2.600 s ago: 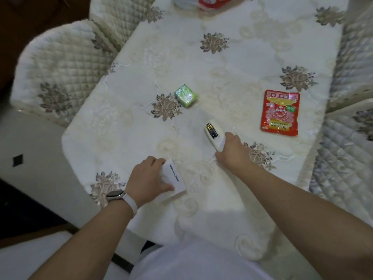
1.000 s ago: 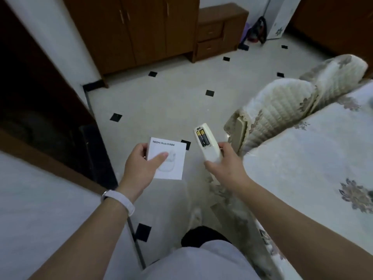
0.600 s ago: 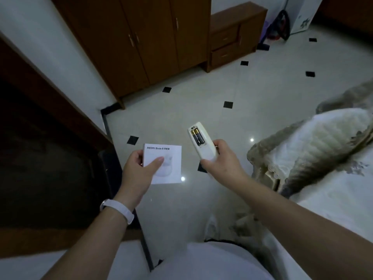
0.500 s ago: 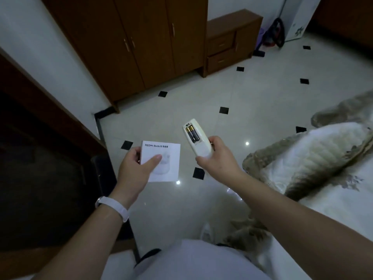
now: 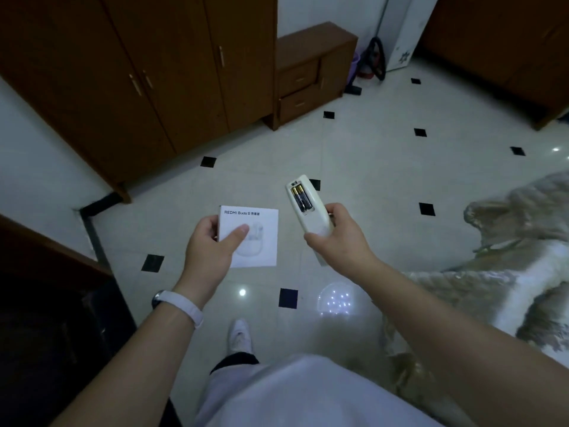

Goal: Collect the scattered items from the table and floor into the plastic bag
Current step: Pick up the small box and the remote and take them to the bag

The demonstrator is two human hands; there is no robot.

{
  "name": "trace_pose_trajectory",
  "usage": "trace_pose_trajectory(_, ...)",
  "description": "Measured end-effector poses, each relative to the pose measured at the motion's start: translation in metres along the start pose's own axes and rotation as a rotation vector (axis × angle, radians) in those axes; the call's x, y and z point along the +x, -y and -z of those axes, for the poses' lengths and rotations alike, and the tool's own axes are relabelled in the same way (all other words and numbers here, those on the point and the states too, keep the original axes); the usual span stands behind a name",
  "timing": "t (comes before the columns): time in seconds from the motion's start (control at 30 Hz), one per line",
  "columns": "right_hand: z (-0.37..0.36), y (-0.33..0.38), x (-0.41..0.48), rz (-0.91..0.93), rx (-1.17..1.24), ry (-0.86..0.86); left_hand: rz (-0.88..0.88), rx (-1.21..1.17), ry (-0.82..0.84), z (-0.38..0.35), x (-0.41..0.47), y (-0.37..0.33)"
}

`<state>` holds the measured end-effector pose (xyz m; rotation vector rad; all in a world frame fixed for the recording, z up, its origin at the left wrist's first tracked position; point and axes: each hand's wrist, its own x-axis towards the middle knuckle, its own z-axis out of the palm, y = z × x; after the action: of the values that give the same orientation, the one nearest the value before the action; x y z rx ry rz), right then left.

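My left hand [image 5: 212,251] grips a small white earbuds box [image 5: 257,241] by its left edge, thumb across the printed face. My right hand [image 5: 338,238] holds a cream remote control [image 5: 308,208] by its lower end, back side up, with the battery cover off and two batteries showing. Both items hang above the tiled floor in front of me. No plastic bag is in view, and the table top is out of frame.
A quilted chair cover [image 5: 508,272] sits at the right. Brown wardrobes [image 5: 147,75] and a low drawer cabinet [image 5: 311,78] line the far wall. A dark wooden edge [image 5: 46,257] runs along the left. Pale floor tiles [image 5: 385,155] spread ahead; my shoe [image 5: 239,334] is below.
I lifted the box and the remote off the table and turned left toward the open floor. The table has left the view, and both hands keep their grips.
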<state>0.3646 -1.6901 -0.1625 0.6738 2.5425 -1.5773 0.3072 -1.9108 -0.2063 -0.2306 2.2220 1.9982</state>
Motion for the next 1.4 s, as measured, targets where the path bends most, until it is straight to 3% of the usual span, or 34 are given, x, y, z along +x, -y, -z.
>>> trace_pose_trajectory(0.3, -0.024, 0.076, 0.103, -0.063, -0.005, -0.201, -0.004, 0.032, 0.216, -0.010, 0.168, -0.042)
trace_pose_trajectory(0.53, 0.014, 0.066, 0.151, -0.189, 0.048, -0.373, -0.015, 0.099, 0.434, -0.082, 0.242, -0.059)
trace_pose_trajectory(0.83, 0.093, 0.018, 0.260, -0.230, 0.239, -0.497, -0.061, 0.237, 0.509, -0.205, 0.321, -0.096)
trace_pose_trajectory(1.03, 0.200, 0.002, 0.324, -0.222, 0.245, -0.512, -0.108, 0.281, 0.564, -0.330, 0.355, -0.148)
trace_pose_trajectory(1.4, 0.348, -0.056, 0.354, -0.318, 0.285, -0.816, -0.170, 0.280, 0.840, -0.541, 0.370, -0.195)
